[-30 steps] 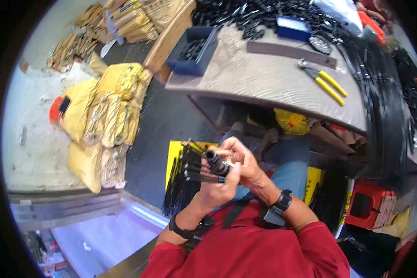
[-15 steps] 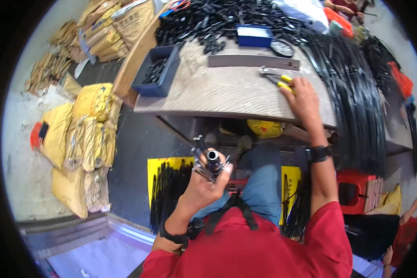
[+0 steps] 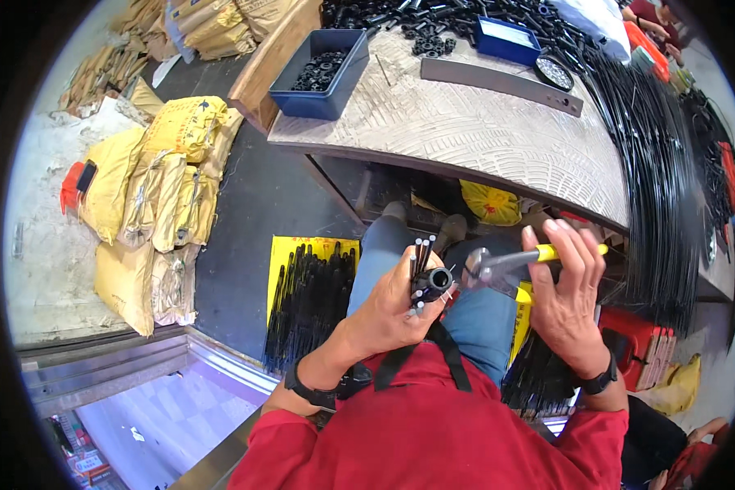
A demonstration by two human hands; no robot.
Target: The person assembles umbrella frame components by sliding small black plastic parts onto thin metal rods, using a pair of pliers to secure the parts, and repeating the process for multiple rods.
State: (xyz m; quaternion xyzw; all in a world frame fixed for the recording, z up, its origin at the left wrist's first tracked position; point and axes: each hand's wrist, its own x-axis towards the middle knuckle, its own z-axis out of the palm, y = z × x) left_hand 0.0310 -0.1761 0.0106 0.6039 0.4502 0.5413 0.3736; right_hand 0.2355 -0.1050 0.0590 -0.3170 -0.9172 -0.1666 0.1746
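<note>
My left hand [image 3: 381,317] is closed around a bundle of thin black rods with a round black tube [image 3: 439,279] among them, like an umbrella frame; its open end faces up above my lap. Pale rod tips stick out around the tube, and the lower part is hidden by my hand and body. In my right hand [image 3: 570,306] are pliers [image 3: 510,260] with yellow handles, held level. Their metal head points left, close beside the tube's end; whether the two touch I cannot tell. The fingers of this hand are partly stretched along the handles.
Ahead stands a worktable [image 3: 465,131] with a blue bin [image 3: 312,94] of small black parts, a small blue box [image 3: 507,39], a metal bar [image 3: 498,83] and a heap of black pieces. Long black rods [image 3: 657,188] hang over its right side. Yellow sacks [image 3: 171,180] are stacked at left.
My right hand has picked the pliers up off the table and brought them down beside the tube. My left hand has shifted right with the bundle. The view has turned and moved.
</note>
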